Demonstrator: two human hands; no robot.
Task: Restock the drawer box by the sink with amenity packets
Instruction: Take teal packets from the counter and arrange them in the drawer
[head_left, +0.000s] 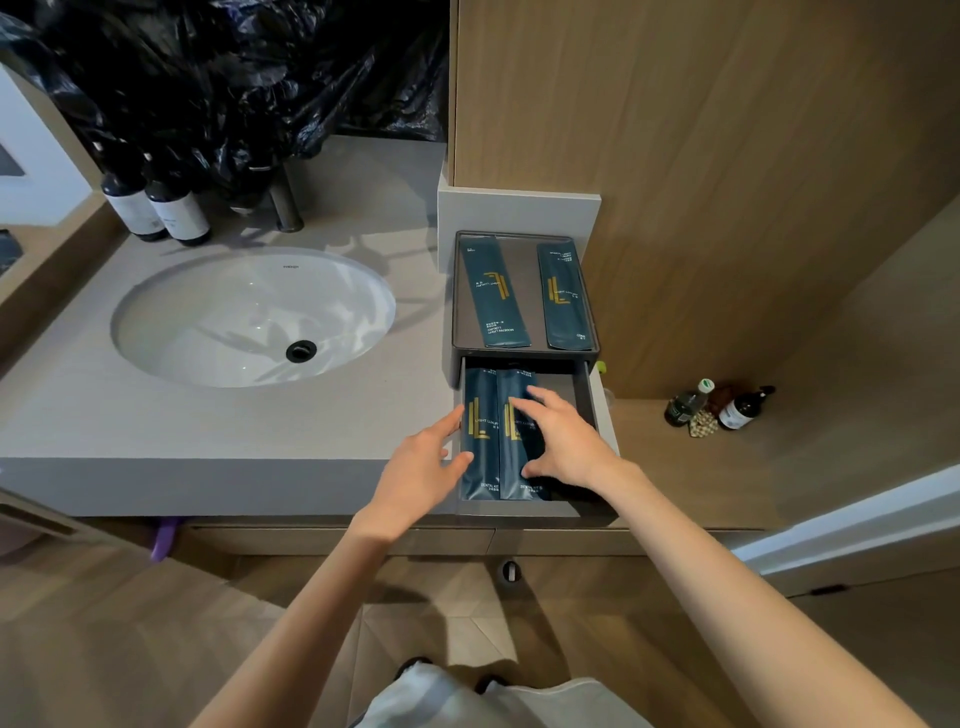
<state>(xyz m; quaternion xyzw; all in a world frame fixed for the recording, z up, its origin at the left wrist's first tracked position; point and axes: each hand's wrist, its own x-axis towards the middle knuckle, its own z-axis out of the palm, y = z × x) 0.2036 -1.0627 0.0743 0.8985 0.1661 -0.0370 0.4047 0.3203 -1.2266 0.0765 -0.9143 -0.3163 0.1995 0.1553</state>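
Observation:
A dark grey drawer box (592, 343) stands on the counter right of the sink, its drawer (584, 389) pulled out toward me. Two dark teal amenity packets lie on its top tray, one on the left (493, 291) and one on the right (563, 296). Inside the drawer two more teal packets marked "dental kit" lie side by side, the left one (480, 436) and the right one (511, 467). My left hand (423, 475) touches the left packet's edge with relaxed fingers. My right hand (563, 439) rests flat on the right packet, fingers spread.
A white oval sink (249, 317) is set in the grey counter (208, 426). Two dark bottles (156, 208) and a faucet (285, 202) stand behind it, under black plastic bags (234, 78). Small bottles (722, 408) sit on a wooden shelf at right.

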